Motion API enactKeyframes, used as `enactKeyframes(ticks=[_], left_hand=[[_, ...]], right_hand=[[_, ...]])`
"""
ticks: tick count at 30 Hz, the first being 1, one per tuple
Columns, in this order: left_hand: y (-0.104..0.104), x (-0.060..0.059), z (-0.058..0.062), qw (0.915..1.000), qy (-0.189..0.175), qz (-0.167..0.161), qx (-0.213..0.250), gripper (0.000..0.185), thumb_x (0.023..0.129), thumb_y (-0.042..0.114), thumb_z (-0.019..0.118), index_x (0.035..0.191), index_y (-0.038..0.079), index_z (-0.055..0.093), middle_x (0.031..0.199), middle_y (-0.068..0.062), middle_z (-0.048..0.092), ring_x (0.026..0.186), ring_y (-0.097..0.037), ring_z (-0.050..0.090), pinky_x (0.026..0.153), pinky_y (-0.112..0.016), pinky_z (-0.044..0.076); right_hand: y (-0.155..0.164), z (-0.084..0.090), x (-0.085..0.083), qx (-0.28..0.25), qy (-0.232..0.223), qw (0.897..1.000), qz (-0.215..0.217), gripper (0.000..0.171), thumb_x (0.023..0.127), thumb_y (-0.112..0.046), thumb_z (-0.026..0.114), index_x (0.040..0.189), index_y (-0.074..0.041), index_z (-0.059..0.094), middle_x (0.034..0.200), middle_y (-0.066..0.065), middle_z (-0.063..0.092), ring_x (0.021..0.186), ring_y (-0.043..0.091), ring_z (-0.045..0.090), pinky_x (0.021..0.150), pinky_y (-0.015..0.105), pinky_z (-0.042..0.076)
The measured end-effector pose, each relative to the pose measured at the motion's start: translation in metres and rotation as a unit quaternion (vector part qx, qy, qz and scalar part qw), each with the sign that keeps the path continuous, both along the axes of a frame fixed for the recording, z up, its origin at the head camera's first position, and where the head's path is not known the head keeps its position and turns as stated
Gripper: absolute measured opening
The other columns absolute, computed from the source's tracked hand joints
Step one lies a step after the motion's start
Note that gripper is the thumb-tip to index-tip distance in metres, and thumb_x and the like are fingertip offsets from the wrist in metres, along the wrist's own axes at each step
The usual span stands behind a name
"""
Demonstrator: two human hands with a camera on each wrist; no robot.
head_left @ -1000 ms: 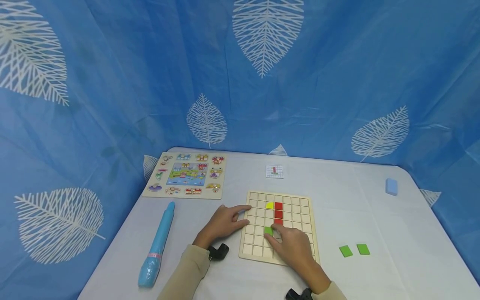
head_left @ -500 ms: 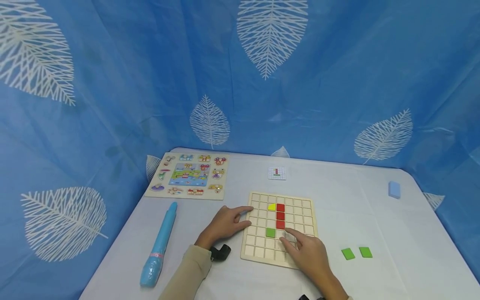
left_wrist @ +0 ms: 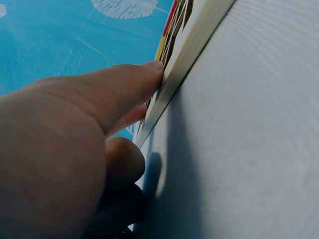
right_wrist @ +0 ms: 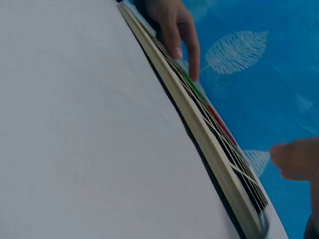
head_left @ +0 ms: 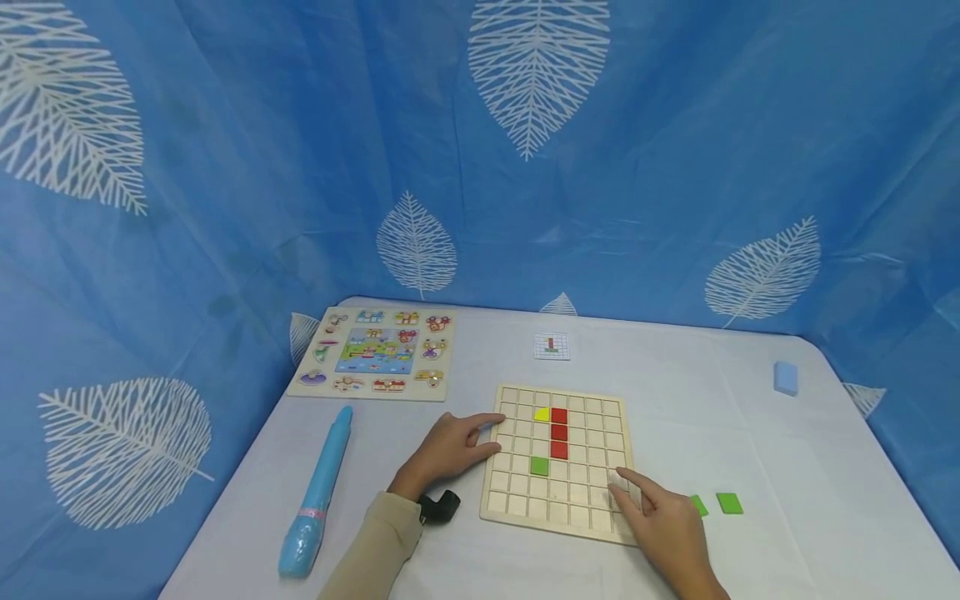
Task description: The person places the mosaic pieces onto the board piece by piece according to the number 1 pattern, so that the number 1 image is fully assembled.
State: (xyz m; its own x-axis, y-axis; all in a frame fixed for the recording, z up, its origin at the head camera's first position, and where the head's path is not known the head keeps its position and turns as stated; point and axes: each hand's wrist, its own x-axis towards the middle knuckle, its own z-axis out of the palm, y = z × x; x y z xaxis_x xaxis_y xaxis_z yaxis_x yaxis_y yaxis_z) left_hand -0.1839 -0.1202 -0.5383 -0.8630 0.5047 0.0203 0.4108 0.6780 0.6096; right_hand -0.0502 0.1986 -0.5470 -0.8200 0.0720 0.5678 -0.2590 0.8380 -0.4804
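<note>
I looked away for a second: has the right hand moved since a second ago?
Yes. The right hand has slid right, off the green tile in the wooden grid board, toward the loose green tiles.

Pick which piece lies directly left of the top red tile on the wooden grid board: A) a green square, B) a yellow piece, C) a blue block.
B: on the grid board, the yellow piece touches the top red tile; the green square lies lower.
</note>
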Motion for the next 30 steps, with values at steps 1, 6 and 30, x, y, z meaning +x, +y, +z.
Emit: enactKeyframes(ticks=[1, 6, 30], left_hand=[[0.000, 0.000, 0.000, 1.0000, 0.001, 0.000, -0.002, 0.045, 0.095, 0.042, 0.072, 0.138, 0.029, 0.066, 0.057, 0.012, 0.041, 0.049, -0.004, 0.032, 0.055, -0.025, 0.029], [0.000, 0.000, 0.002, 0.9999, -0.002, 0.004, -0.010, 0.045, 0.095, 0.042, 0.072, 0.139, 0.030, 0.065, 0.056, 0.012, 0.041, 0.050, -0.005, 0.032, 0.059, -0.027, 0.031], [0.000, 0.002, 0.000, 0.9998, 0.000, 0.012, -0.014, 0.046, 0.095, 0.044, 0.071, 0.139, 0.031, 0.065, 0.058, 0.012, 0.042, 0.053, -0.006, 0.034, 0.072, -0.032, 0.034]], right_hand=[[0.004, -0.001, 0.002, 0.000, -0.006, 1.000, -0.004, 0.028, 0.075, -0.013, 0.090, 0.103, -0.014, 0.082, 0.056, -0.024, 0.026, 0.049, -0.006, 0.019, 0.044, 0.017, 0.022], [0.025, -0.005, 0.015, 0.005, -0.041, 0.999, -0.031, 0.028, 0.079, -0.008, 0.086, 0.107, -0.011, 0.081, 0.052, -0.023, 0.028, 0.046, -0.003, 0.021, 0.044, 0.018, 0.024], [0.079, -0.001, 0.039, 0.021, -0.201, 0.975, -0.095, 0.042, 0.091, -0.024, 0.079, 0.121, 0.003, 0.072, 0.052, -0.006, 0.036, 0.045, 0.009, 0.028, 0.045, 0.027, 0.027]])
